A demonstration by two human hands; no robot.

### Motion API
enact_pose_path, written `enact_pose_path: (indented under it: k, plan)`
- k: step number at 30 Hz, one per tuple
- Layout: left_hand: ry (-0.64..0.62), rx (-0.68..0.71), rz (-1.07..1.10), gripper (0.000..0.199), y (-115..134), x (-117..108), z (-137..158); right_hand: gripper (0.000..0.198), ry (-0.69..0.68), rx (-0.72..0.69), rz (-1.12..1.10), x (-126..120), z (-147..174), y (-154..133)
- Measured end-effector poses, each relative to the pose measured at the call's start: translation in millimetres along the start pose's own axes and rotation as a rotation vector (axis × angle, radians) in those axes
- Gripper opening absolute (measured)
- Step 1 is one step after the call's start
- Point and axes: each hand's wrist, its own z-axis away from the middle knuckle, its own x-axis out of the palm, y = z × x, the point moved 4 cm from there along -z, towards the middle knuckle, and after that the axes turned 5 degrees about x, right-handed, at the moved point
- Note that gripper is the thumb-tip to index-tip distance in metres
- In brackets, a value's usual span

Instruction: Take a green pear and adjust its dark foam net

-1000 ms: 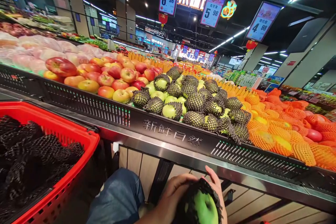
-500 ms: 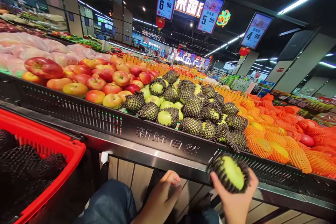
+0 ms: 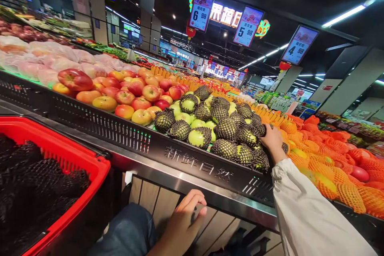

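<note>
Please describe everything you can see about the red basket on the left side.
The red basket is made of what looks like plastic, with a thick smooth rim and walls pierced by slots. It sits low at the left, in front of the black display shelf, and the picture's edge cuts it off. It is filled with black foam nets, heaped loosely. Neither hand touches it: the left hand rests lower, beside a denim-clad knee.
</note>
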Motion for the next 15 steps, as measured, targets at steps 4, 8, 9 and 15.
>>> enact_pose_path:
  k: [4,8,9,15]
  plan:
    - [0.021,0.012,-0.038,0.015,3,-8,2,0.080,-0.095,0.036,-0.071,-1,4,-3]
    - [0.105,0.026,-0.115,0.012,-2,-28,1,0.076,0.191,0.133,-0.312,-36,51,1]
    - [0.144,0.019,-0.137,0.012,-4,-35,0,0.072,0.347,0.089,-0.395,-41,76,1]
    - [0.423,0.021,-0.265,0.011,-1,-96,-6,0.096,0.792,-0.271,-0.700,53,282,-10]
